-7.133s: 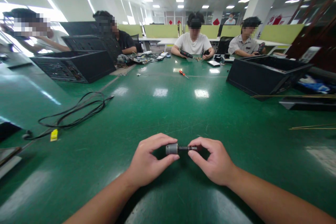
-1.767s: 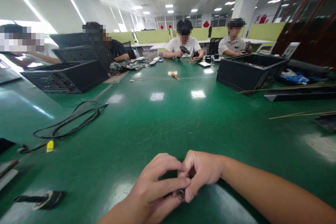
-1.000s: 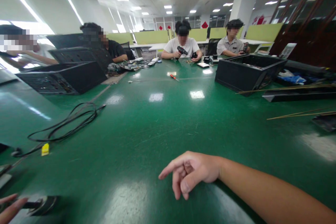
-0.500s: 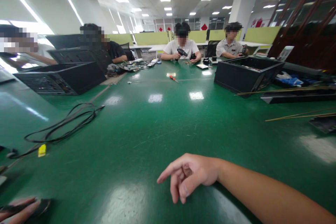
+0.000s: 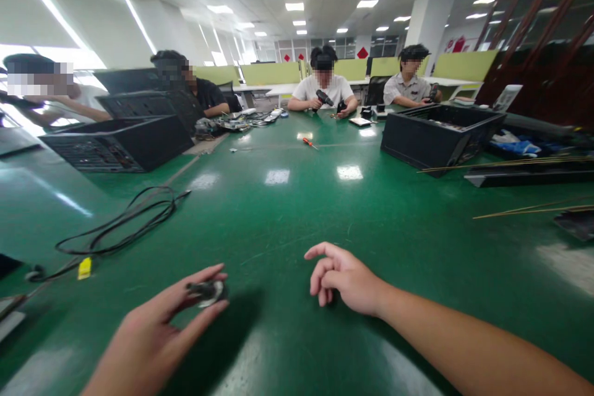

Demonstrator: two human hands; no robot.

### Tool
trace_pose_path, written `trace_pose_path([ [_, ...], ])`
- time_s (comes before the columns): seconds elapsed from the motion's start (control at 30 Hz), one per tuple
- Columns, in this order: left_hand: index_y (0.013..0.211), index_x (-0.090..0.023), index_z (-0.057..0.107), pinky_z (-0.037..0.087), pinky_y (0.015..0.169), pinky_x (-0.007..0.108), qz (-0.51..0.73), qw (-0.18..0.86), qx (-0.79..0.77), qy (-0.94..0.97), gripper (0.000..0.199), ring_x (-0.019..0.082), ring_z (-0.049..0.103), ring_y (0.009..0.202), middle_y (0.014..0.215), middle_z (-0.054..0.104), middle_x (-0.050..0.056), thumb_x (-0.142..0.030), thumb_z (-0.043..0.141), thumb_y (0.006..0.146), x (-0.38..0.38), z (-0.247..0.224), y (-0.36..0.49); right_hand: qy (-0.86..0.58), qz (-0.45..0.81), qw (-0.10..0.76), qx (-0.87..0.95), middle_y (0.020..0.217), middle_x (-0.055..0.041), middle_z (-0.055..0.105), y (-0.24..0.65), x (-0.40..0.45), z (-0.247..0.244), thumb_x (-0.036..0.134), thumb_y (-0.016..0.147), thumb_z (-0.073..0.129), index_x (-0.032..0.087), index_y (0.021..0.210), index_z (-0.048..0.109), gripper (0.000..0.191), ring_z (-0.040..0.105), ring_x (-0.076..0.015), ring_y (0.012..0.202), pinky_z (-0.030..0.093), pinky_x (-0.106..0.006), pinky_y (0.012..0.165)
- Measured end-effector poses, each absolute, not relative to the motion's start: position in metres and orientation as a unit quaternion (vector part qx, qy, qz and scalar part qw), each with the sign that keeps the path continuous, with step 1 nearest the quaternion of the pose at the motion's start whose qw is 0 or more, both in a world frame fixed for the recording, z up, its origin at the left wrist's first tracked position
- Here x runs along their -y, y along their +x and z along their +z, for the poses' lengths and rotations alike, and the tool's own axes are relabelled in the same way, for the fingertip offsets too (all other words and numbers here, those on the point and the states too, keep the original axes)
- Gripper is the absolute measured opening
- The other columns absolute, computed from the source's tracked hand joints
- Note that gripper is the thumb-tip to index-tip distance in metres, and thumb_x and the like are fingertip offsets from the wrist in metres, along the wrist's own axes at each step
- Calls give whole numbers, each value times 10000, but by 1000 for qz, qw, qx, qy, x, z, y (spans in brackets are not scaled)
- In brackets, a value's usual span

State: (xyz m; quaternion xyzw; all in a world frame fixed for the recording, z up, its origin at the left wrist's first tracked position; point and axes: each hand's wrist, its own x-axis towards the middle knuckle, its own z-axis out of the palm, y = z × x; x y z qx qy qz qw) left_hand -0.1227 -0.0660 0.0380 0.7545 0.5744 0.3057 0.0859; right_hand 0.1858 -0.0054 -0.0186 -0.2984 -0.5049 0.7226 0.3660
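My left hand (image 5: pixel 158 322) is raised over the green table (image 5: pixel 260 235) at the lower left. Between its thumb and fingertips it grips a small dark part with a silvery round face (image 5: pixel 207 292); blur hides its exact kind. To the right, my right hand (image 5: pixel 341 278) hovers above the tabletop with nothing in it. Its index finger is stretched out and the other fingers are loosely bent. A gap of bare green surface separates the two hands.
A looped black cable (image 5: pixel 125 223) and a yellow tag (image 5: pixel 85 268) lie left. Black computer cases stand at left (image 5: pixel 120 142) and right (image 5: pixel 431 136). An orange screwdriver (image 5: pixel 309 143) lies far ahead. Thin rods (image 5: pixel 524 210) lie right. Co-workers sit around; one holds a power drill (image 5: pixel 323 98).
My left hand has come up from the lower left corner toward the middle, carrying the small dark part. My right hand has moved slightly up and right. The view has shifted a little.
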Motion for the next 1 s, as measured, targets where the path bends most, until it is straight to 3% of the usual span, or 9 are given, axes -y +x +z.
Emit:
trace_pose_path([
  [0.07, 1351, -260, 520, 607, 855, 323, 299, 164, -501, 796, 544, 216, 743, 940, 1080, 761, 33, -371, 715, 855, 52, 40, -79, -337, 690, 413, 490, 646, 59, 671, 188, -1, -20, 93, 613, 465, 192, 1047, 536, 451, 592, -104, 469, 402, -196, 471],
  [0.2, 1096, -247, 611, 552, 857, 305, 277, 253, -396, 838, 275, 183, 702, 931, 1017, 728, 14, -194, 692, 839, 34, 44, -1, -365, 682, 459, 437, 621, 71, 654, 192, -7, -20, 100, 524, 459, 207, 998, 491, 487, 545, -109, 461, 388, -203, 473],
  [0.47, 1064, -231, 584, 495, 815, 296, 323, 288, -374, 820, 193, 164, 643, 885, 976, 672, 10, -252, 673, 893, 23, 25, -8, -351, 669, 472, 455, 687, 26, 646, 192, -5, -20, 161, 623, 475, 206, 993, 495, 372, 573, -140, 525, 395, -238, 504],
  [0.53, 1093, -236, 578, 495, 810, 289, 325, 276, -378, 822, 206, 161, 644, 885, 984, 669, 9, -253, 658, 904, 21, 22, -15, -371, 616, 466, 514, 788, 8, 645, 191, 0, -19, 129, 635, 479, 209, 977, 512, 353, 591, -138, 601, 417, -243, 544],
  [0.6, 1109, -238, 578, 497, 803, 280, 334, 261, -388, 818, 222, 160, 648, 885, 985, 671, 7, -253, 660, 903, 19, 19, -19, -381, 504, 458, 625, 930, -14, 654, 191, 7, -18, 61, 611, 496, 213, 1008, 548, 428, 614, -154, 757, 467, -270, 669],
  [0.7, 1099, -230, 585, 504, 781, 272, 344, 253, -394, 814, 221, 162, 655, 871, 971, 678, 10, -249, 669, 896, 16, 17, -20, -392, 379, 433, 717, 1028, -20, 657, 192, 17, -14, 18, 636, 557, 238, 1109, 561, 522, 624, -181, 881, 480, -286, 732],
  [0.87, 1075, -227, 585, 518, 798, 274, 374, 257, -373, 809, 225, 159, 661, 871, 968, 680, 10, -230, 692, 877, 15, 14, -20, -394, 275, 467, 743, 968, -19, 628, 196, 19, -10, 28, 706, 613, 230, 1111, 570, 455, 609, -181, 861, 491, -305, 789],
  [1.0, 1070, -227, 594, 517, 778, 268, 381, 262, -372, 804, 226, 154, 659, 845, 944, 682, 7, -231, 698, 870, 15, 12, -22, -353, 247, 479, 765, 1037, -46, 636, 197, 19, -5, 31, 717, 625, 216, 1098, 580, 426, 610, -193, 913, 502, -317, 826],
])
